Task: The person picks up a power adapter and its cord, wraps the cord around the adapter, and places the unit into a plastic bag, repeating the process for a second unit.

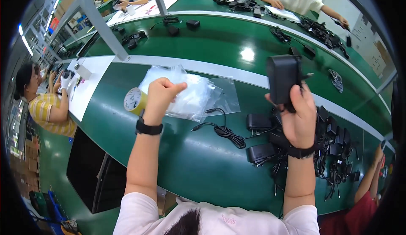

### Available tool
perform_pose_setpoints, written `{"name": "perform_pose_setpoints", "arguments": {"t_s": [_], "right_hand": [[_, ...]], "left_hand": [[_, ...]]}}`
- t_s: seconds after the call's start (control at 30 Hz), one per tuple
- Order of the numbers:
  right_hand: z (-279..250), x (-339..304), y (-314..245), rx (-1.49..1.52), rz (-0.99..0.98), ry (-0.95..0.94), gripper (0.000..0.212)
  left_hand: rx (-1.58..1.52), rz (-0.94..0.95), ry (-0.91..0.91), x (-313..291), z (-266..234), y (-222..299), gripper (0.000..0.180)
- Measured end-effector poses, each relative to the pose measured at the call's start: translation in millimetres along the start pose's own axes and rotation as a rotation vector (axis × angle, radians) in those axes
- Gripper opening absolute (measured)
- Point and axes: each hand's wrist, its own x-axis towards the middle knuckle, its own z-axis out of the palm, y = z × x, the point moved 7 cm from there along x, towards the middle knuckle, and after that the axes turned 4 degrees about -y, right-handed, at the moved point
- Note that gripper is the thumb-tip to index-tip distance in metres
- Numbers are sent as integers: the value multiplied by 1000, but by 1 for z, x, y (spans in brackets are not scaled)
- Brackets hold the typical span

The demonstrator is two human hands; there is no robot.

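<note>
Black, box-shaped plastic power adapter point(282, 79): held in the right hand point(299, 123), thumb and fingers bent around its lower end, above the right side of the smooth green tabletop point(182, 159). Left hand point(160, 95): closed, fingers curled, over the pile of clear, flat plastic bags point(196, 101); whether it pinches one cannot be told. Grip the adapter by its sides for steadiness. No contents are visible in the bags.

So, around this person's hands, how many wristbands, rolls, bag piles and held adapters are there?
Black wristbands: 2
Yellow roll: 1
Clear bag pile: 1
Black adapter in the right hand: 1
Total: 5
</note>
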Motion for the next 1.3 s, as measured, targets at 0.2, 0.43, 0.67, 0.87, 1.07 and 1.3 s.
{"name": "perform_pose_setpoints", "arguments": {"t_s": [0.2,0.43,0.67,0.87,1.07,1.3], "right_hand": [[30,-4,67,505,327,-121,37],[-14,8,64,121,15,126,32],[38,-11,46,-809,-125,-173,54],[70,-25,55,-1308,-338,-378,52],[61,-14,76,-1541,-222,-416,47],[11,10,84,-223,549,-139,20]], "left_hand": [[383,502,11,-63,98,39,40],[408,645,5,-67,105,43,43],[-8,409,-6,-46,86,39,33],[-274,309,-77,-39,84,36,25],[210,791,-58,-76,104,75,16],[316,976,102,-91,102,70,13]]}}
